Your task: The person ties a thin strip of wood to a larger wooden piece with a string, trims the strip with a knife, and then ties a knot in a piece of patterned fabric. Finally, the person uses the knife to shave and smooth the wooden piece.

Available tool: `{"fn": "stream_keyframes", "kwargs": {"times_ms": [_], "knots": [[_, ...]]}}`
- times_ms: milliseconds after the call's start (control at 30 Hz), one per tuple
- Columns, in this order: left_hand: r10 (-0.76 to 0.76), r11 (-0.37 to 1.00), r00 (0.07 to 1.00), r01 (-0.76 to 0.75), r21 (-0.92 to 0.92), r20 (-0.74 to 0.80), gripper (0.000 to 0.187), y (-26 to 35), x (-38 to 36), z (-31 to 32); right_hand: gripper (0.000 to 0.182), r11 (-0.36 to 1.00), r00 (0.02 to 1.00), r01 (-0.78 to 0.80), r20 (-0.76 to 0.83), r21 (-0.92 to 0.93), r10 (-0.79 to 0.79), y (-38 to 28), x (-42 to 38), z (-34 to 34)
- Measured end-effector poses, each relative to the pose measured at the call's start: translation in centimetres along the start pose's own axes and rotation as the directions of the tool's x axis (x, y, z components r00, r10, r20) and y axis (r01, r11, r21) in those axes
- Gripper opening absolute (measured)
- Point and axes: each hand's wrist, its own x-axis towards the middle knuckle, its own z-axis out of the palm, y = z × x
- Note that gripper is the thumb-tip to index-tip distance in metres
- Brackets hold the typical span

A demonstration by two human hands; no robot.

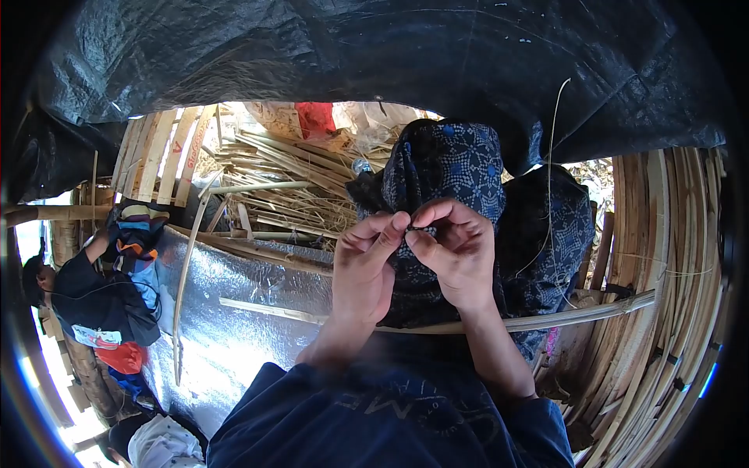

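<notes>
My left hand (365, 261) and my right hand (454, 253) meet in front of the patterned dark-blue cloth (460, 168) over my knees. Thumb and forefinger are pinched together on each hand, the fingertips nearly touching. Whatever they hold is too small to make out. Behind my wrists a long, pale bamboo strip (577, 314) runs crosswise over my lap. To the right, a thin curved fibre strand (552, 148) hangs in front of the dark sheet and cloth.
Split bamboo strips (285, 183) are heaped ahead, and long slats (644, 312) line the right side. A silvery foil sheet (234, 285) covers the left floor. A person (101, 288) in dark clothing is at far left. A black tarp (374, 54) hangs overhead.
</notes>
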Motion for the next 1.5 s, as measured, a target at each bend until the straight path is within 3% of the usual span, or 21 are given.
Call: {"fn": "stream_keyframes", "kwargs": {"times_ms": [133,200,300,367,500,667,833,900,1100,1500], "knots": [[-0.032,0.999,0.999,0.032,-0.007,0.023,0.005,-0.3,0.1,-0.4,0.013,0.999,1.0,0.002,-0.014,-0.034,-0.003,0.5,-0.2,-0.6],[-0.031,1.0,0.999,0.031,0.0,0.032,0.005,-0.4,0.1,-0.3,0.014,0.998,1.0,-0.019,0.01,0.061,0.019,1.1,-0.2,-1.5],[0.05,0.996,0.998,-0.052,0.069,0.027,0.005,-0.5,0.1,-0.2,0.015,0.986,0.999,0.0,0.038,0.165,-0.006,0.4,-0.3,-1.4],[0.185,0.966,0.982,-0.19,0.177,0.044,0.004,-0.6,0.3,0.0,0.015,0.988,0.999,-0.028,0.026,0.149,0.025,0.2,-0.2,-0.9],[0.15,0.98,0.988,-0.154,0.125,0.044,0.005,-0.4,0.1,-0.3,0.015,0.997,0.999,-0.033,0.006,0.073,0.033,0.0,-0.1,-0.3],[0.004,1.0,1.0,-0.004,0.006,0.012,0.005,-0.5,0.0,-0.3,0.014,0.999,1.0,-0.021,0.015,0.03,0.021,0.2,-0.1,-0.6],[0.006,1.0,1.0,-0.006,0.024,0.002,0.005,-0.2,-0.2,0.4,0.014,0.997,0.999,-0.025,0.038,0.079,0.022,0.7,-0.3,-1.2],[0.021,1.0,1.0,-0.021,0.018,-0.016,0.005,-0.3,-0.1,0.4,0.014,0.975,0.999,0.0,0.036,0.222,-0.009,0.6,-0.3,-1.2],[0.135,0.987,0.991,-0.135,0.088,0.008,0.005,-0.6,0.0,0.0,0.014,0.988,0.998,-0.066,0.014,0.14,0.065,0.3,-0.2,-0.5],[0.029,1.0,1.0,-0.029,-0.002,-0.001,0.007,-1.0,-0.3,-0.1,0.012,0.993,0.994,-0.106,-0.015,0.047,0.107,0.2,-0.1,-0.7]]}}
